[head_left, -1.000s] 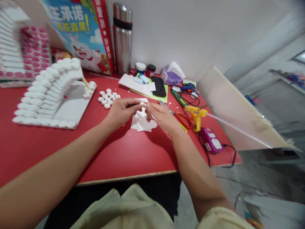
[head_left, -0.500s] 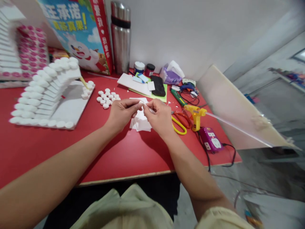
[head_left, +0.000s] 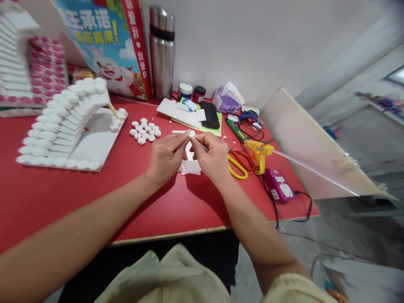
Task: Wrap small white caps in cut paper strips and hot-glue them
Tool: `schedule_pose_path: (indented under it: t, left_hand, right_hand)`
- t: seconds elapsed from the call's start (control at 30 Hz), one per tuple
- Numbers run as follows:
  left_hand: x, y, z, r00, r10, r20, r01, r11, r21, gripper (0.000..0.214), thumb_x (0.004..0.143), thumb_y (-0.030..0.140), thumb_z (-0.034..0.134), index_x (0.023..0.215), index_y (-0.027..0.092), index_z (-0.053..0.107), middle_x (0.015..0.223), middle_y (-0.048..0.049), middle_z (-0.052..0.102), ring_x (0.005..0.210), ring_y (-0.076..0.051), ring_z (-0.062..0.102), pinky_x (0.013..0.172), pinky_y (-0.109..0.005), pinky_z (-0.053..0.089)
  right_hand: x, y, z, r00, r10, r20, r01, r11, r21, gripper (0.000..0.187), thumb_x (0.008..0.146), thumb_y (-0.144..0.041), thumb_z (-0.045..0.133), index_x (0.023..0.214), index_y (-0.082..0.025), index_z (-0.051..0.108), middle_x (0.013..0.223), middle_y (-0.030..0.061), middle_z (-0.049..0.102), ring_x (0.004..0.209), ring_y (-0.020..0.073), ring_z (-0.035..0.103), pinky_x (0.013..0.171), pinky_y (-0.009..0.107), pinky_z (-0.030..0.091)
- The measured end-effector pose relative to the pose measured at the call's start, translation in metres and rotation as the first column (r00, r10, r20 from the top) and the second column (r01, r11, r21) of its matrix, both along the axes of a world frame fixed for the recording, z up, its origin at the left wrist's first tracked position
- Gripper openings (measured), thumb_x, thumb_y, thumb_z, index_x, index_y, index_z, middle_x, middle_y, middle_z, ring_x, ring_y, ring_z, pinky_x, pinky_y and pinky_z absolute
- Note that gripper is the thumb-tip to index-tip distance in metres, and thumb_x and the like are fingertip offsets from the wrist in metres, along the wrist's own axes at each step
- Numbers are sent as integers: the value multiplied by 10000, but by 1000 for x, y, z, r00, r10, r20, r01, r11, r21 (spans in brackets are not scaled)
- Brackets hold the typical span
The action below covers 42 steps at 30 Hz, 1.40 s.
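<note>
My left hand (head_left: 167, 156) and my right hand (head_left: 212, 155) meet over the red table, fingertips together. Between them they pinch a small white piece of paper (head_left: 192, 133), mostly covered by the fingers. Below the hands lies a small stack of white paper sheets (head_left: 190, 168), partly hidden. Left of my left hand sits a cluster of small white round pieces (head_left: 145, 131). Farther left stands a white stepped model (head_left: 67, 126) edged with similar round pieces. Scissors (head_left: 238, 167) with yellow and red handles lie just right of my right hand.
A yellow glue gun (head_left: 260, 156) with a long clear stick rests near a purple power socket (head_left: 280, 185) and its cables. Behind are a steel flask (head_left: 162, 59), a printed box (head_left: 109, 50), jars (head_left: 184, 90) and a tissue pack (head_left: 226, 101). A pink-and-white model (head_left: 47, 69) stands back left.
The fingers have shifted on the small white piece, and my left hand has turned more upright, its fingers pressed closer to those of the right. The view has moved slightly.
</note>
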<state>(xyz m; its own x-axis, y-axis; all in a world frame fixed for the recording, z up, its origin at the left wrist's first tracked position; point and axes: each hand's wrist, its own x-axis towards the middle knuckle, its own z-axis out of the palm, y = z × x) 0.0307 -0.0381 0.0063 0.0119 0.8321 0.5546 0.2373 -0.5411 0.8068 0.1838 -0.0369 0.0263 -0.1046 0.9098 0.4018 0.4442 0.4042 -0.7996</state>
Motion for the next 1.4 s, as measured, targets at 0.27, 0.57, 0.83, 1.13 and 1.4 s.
schedule_pose_path:
  t: [0.27,0.57,0.83,1.13,1.4]
  left_hand:
    - [-11,11,7,931,-147,335,278,879,-387,181,778,309,851,873,155,850,573,-24,680,461,-119,575,474,-245,478]
    - [-14,15,8,885,-263,385,411,829,-379,190,756,308,853,874,159,862,635,-33,693,439,-95,553,430,-234,437]
    - [-11,11,15,947,-183,265,273,892,-361,89,835,200,756,876,151,817,619,-10,673,472,-99,581,467,-215,473]
    - [-7,9,7,954,-207,214,268,912,-312,144,899,204,666,933,138,790,536,3,645,451,-127,608,480,-221,502]
    - [-14,22,7,925,-225,306,313,909,-277,129,843,249,753,892,137,792,617,1,648,475,-85,514,483,-219,421]
  right_hand:
    - [16,5,6,976,193,-105,-205,972,-116,210,941,-392,695,861,-202,656,718,-17,684,562,108,609,573,258,501]
    - [18,7,5,964,234,-128,-249,962,-114,176,944,-346,696,862,-190,686,751,-8,709,578,98,621,605,260,524]
    - [12,8,1,975,114,-193,-157,961,-226,244,902,-401,740,834,-188,645,705,4,722,533,123,643,550,266,487]
    - [2,3,-2,989,-55,140,30,984,175,179,858,-267,656,722,-215,552,653,-29,587,617,123,521,633,275,411]
    - [15,15,13,834,9,-552,-379,736,-561,488,1042,-621,488,994,-170,665,821,84,772,630,174,720,603,305,619]
